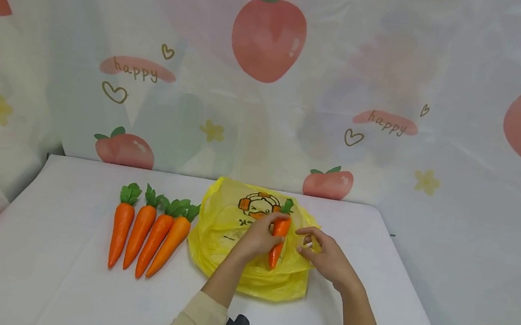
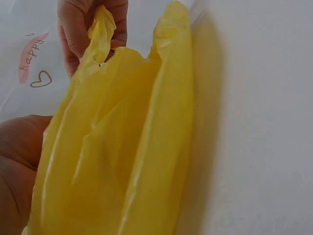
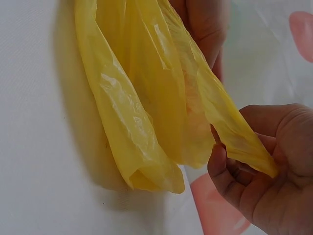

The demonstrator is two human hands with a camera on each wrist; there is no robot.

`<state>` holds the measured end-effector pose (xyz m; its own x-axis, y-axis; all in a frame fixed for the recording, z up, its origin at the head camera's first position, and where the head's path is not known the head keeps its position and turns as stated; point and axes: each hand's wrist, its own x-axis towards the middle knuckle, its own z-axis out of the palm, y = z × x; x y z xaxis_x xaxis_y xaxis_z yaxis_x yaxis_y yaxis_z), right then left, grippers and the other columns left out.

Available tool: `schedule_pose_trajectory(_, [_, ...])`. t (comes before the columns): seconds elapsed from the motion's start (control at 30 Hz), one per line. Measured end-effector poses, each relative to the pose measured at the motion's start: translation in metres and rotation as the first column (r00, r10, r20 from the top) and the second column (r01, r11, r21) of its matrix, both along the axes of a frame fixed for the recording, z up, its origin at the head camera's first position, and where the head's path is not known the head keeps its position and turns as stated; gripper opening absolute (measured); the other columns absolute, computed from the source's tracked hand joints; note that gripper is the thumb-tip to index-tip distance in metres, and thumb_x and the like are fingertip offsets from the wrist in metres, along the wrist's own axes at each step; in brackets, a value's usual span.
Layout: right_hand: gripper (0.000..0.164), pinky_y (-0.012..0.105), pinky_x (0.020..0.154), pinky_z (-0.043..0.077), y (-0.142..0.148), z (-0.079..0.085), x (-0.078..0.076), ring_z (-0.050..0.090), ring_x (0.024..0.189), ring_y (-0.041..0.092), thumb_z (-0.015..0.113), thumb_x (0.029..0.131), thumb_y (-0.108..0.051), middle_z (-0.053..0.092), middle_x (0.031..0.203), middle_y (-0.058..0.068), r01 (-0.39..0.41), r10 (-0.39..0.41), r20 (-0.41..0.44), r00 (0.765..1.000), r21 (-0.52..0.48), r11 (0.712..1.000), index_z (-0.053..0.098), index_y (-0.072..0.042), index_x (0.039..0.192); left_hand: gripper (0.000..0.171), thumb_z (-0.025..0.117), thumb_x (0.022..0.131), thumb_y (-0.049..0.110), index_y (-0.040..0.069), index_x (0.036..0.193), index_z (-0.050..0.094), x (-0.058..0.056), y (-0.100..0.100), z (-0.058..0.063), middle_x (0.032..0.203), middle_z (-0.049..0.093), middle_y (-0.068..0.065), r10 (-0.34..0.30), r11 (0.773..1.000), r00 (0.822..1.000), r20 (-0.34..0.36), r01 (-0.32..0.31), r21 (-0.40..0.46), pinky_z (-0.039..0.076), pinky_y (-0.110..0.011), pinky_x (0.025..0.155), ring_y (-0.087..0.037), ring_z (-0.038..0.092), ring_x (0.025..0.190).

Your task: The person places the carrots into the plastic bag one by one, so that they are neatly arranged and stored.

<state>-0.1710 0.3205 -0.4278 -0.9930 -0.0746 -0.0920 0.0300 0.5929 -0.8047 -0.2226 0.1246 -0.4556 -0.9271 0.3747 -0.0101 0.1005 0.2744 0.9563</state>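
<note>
A yellow plastic bag (image 1: 217, 243) printed with a cartoon duck lies on the white table. Over it, my left hand (image 1: 259, 236) grips an orange carrot (image 1: 279, 234) with green leaves, its tip pointing toward me. My right hand (image 1: 327, 256) holds a handle loop of the bag on its right side. In the right wrist view the fingers of my right hand (image 3: 274, 166) curl through that loop. The left wrist view shows the bag mouth (image 2: 122, 98) between both hands, the left hand (image 2: 17, 166) beside its wall; the carrot is mostly hidden there.
Several carrots with leafy tops, among them the leftmost carrot (image 1: 121, 232), lie side by side left of the bag. A fruit-printed curtain (image 1: 283, 133) hangs behind the white table (image 1: 59, 279).
</note>
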Motion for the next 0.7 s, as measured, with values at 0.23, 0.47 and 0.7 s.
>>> schedule_pose_trajectory(0.23, [0.034,0.034,0.085,0.052,0.003,0.000,0.003,0.049,0.112,0.030,0.069,0.099,-0.009,0.055,0.109,0.010,0.006,-0.006,-0.013,1.000,0.000,1.000,0.065,-0.008,0.132,0.051,0.072,0.096,-0.002,0.016,0.142,0.063,0.004,0.005,-0.014,0.138,0.054,-0.014,0.001,0.998,1.000,-0.021,0.001,0.069,0.057,-0.032,0.071,-0.021,0.060,0.092])
schedule_pose_trajectory(0.47, [0.032,0.037,0.086,0.048,0.002,-0.002,0.004,0.049,0.112,0.030,0.069,0.098,-0.008,0.055,0.108,0.009,0.006,-0.005,-0.025,1.000,0.023,1.000,0.066,-0.009,0.130,0.050,0.073,0.094,-0.003,0.017,0.139,0.066,0.009,0.006,-0.017,0.121,0.061,-0.009,-0.010,0.996,0.999,0.048,0.005,0.089,0.051,-0.027,0.059,-0.018,0.059,0.079])
schedule_pose_trajectory(0.7, [0.032,0.038,0.088,0.050,0.002,0.001,0.002,0.049,0.113,0.031,0.068,0.099,-0.008,0.056,0.110,0.009,0.007,-0.006,-0.027,1.000,0.038,0.999,0.066,-0.010,0.131,0.056,0.076,0.090,-0.007,0.015,0.141,0.065,0.006,0.012,-0.021,0.114,0.060,-0.011,-0.014,0.996,0.999,0.034,0.011,0.090,0.053,-0.028,0.060,-0.018,0.060,0.077])
